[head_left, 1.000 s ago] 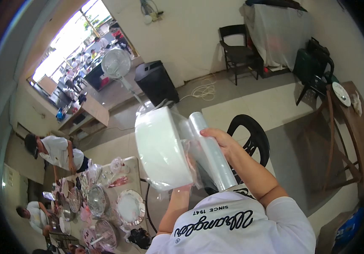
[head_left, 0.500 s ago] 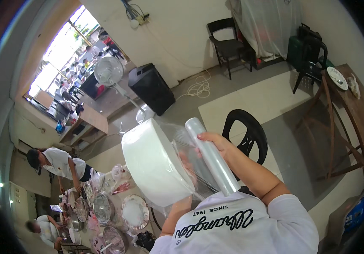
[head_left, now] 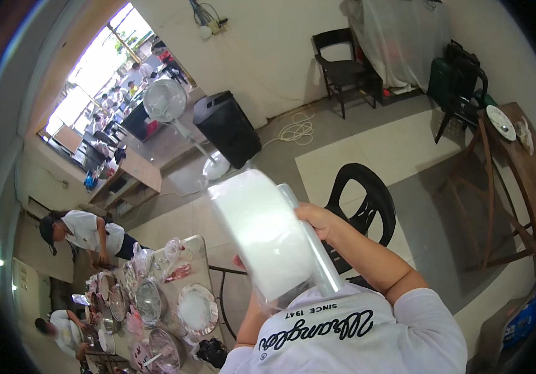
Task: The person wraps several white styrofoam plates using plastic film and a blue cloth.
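My right hand [head_left: 316, 219] is closed around a long roll of clear cling film [head_left: 323, 255], held slanting in front of my chest. Pressed against the roll is a thick white foam-like block [head_left: 261, 234], its side facing up and shiny with film stretched over it. My left hand [head_left: 238, 261] supports the block from behind; only a few fingertips show at its left edge, and the rest is hidden. A loose, clear fringe of film hangs at the block's upper and lower ends.
At lower left stands a table [head_left: 197, 252] crowded with metal bowls and a scalloped tray [head_left: 198, 310]. Two people work beside it. A black plastic chair [head_left: 377, 198] is close by my right arm. Farther off are a fan [head_left: 165, 100], a black speaker [head_left: 227, 128] and a wooden table [head_left: 520, 162].
The white block has turned and moved right, closer against the film roll. The film stretched between them has shortened, and my left palm, seen through it before, is now hidden behind the block.
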Tool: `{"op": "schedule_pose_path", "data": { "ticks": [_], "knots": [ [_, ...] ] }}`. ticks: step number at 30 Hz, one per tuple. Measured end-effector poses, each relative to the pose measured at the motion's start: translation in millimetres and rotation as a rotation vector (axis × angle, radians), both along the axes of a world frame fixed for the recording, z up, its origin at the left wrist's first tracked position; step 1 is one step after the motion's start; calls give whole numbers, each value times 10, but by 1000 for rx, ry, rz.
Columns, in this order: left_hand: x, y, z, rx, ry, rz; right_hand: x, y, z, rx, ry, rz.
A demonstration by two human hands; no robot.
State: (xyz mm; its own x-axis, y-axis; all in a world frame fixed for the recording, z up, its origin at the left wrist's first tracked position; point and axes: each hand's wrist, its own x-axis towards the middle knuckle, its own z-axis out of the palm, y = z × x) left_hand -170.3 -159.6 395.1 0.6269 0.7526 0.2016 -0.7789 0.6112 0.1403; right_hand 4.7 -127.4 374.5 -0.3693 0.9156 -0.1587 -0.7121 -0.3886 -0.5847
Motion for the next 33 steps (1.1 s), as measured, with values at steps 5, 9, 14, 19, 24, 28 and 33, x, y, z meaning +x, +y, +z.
{"op": "schedule_pose_path", "data": {
  "ticks": [5,9,14,19,24,28,33],
  "knots": [
    [-9,-35,115,98,197,69,-54,12,-72,-2,104,-51],
    [-110,41,-33,42,392,65,-50,-73,-79,-66,71,-48],
    [-196,115,-221,89,491,-128,101,-291,-184,-142,31,-117],
    [-120,22,-9,114,595,-194,206,-408,-311,-193,14,-138],
    [-41,93,24,150,496,-256,328,-457,-313,-212,-1,-166],
    [-6,151,1,126,522,-244,371,-467,-370,-231,7,-176],
    [55,155,31,52,455,-212,387,-433,-437,-247,13,-178]
  ]
}}
